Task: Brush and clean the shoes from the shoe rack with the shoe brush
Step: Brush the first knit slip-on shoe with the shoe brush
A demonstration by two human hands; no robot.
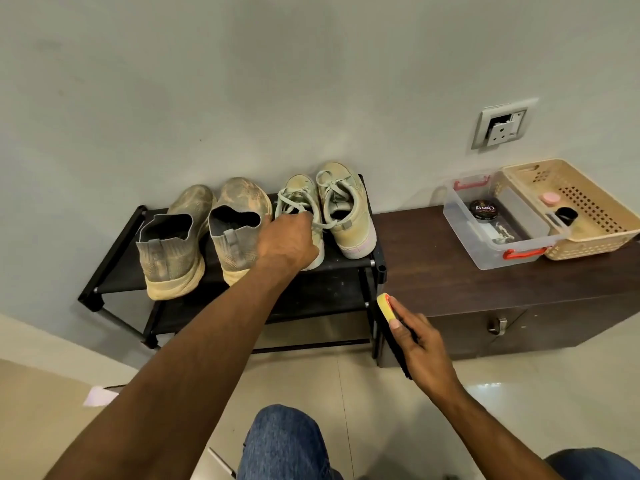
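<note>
Pale lace-up shoe [300,209] on the rack [346,261], toe to the wall, under the left hand [289,239], fingers curled on its collar; right hand [420,344] grips the brush [386,308].

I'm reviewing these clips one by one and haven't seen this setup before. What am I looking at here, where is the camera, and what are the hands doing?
There is no machine. The single picture comes from a camera worn on a person's head, looking down at their own arms. The left hand reaches to the shoe rack and grips a pale lace-up shoe; its mate and two grey slip-on shoes stand beside it. The right hand holds the shoe brush. On the brown cabinet sit a clear box and a beige basket.
</note>
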